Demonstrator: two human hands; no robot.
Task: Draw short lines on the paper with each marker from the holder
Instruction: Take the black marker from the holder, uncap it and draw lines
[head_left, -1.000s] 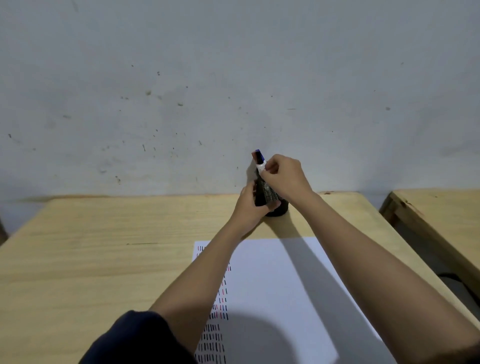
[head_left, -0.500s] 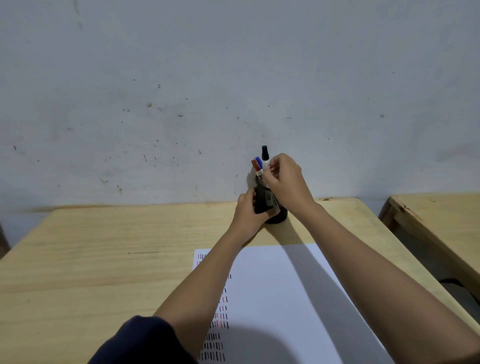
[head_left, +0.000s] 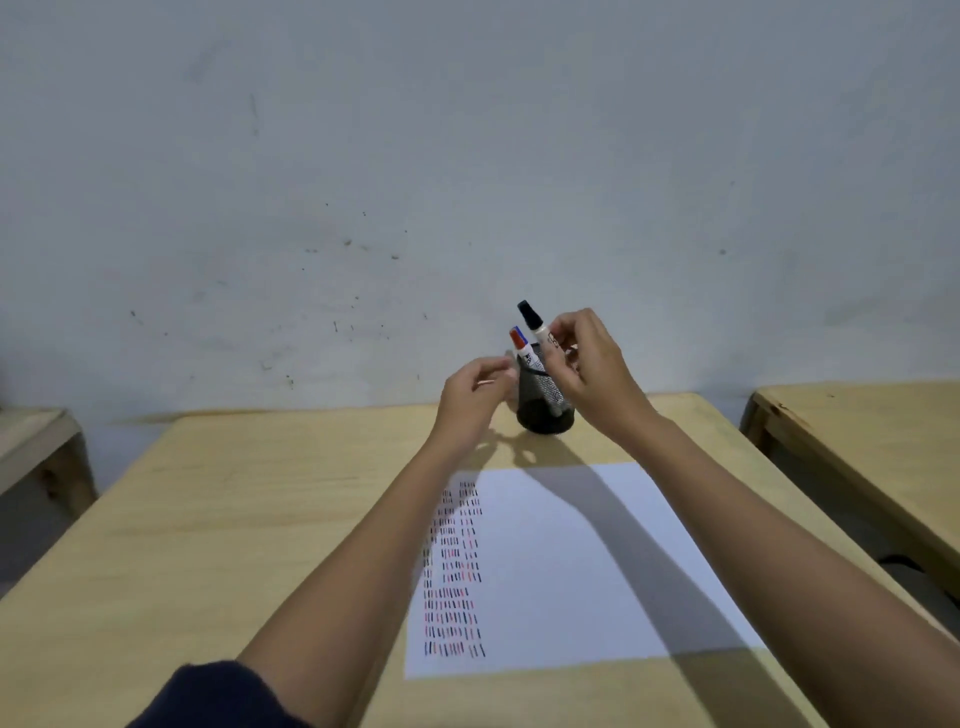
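right hand (head_left: 587, 374): pinches black-capped marker (head_left: 537, 328), lower barrel hidden | left hand (head_left: 470, 397): blurred, loose, empty, beside mesh holder (head_left: 545, 410) | red marker (head_left: 521, 345): half-hidden inside

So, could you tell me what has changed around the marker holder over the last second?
The right hand has drawn the black-capped marker up out of the holder. The left hand, which was gripping the holder, has let go and now hovers open beside it. The red and blue markers remain in the holder, and the paper on the table looks unchanged.
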